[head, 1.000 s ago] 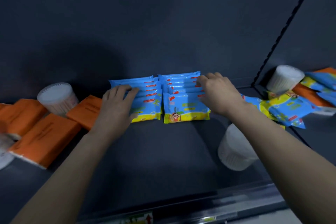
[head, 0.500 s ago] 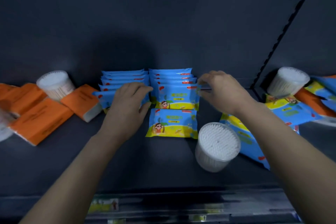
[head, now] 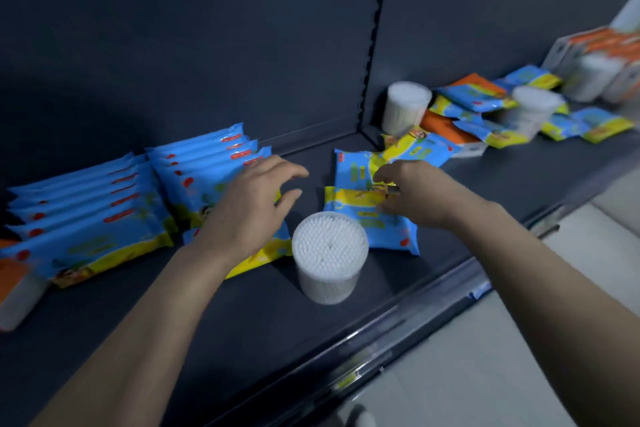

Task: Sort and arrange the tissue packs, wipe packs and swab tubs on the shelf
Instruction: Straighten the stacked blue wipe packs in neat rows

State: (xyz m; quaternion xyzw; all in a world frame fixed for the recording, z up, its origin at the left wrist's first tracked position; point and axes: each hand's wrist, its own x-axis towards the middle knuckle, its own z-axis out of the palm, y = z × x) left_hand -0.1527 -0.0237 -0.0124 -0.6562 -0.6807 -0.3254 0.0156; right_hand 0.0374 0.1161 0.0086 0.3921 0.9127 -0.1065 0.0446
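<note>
**loose wipe pack lies right of the rows, under the right hand**

the loose wipe pack point(head: 377, 229) lies flat just behind and to the right of the near swab tub point(head: 329, 253), touching it or nearly so. its long axis runs roughly along the shelf front. its yellow edge seems to face the back wall, though blur makes this unsure.

the right hand point(head: 419, 198) is on that yellow edge, behind and right of the tub, with fingers curled as if pinching it. it is plainly the nearer hand to this pack. a second loose pack point(head: 349, 170) lies further behind the tub, partly under the first.

the left hand point(head: 249, 211) hovers behind and left of the tub, fingers spread and holding nothing, over the front of the right row of wipe packs point(head: 204, 166). that row's yellow edges face the shelf front. so the pack probably has to travel leftward past the tub and be turned about to match.

further left of the tub stands the left row of wipe packs point(head: 86, 215), and beyond it an orange tissue pack point(head: 10, 274) at the frame edge. far behind and right of the tub, past the upright post point(head: 374, 45), a second swab tub point(head: 407, 107) stands beside an unsorted heap of packs point(head: 485, 104). all of this sits on the dark shelf point(head: 242, 315).
</note>
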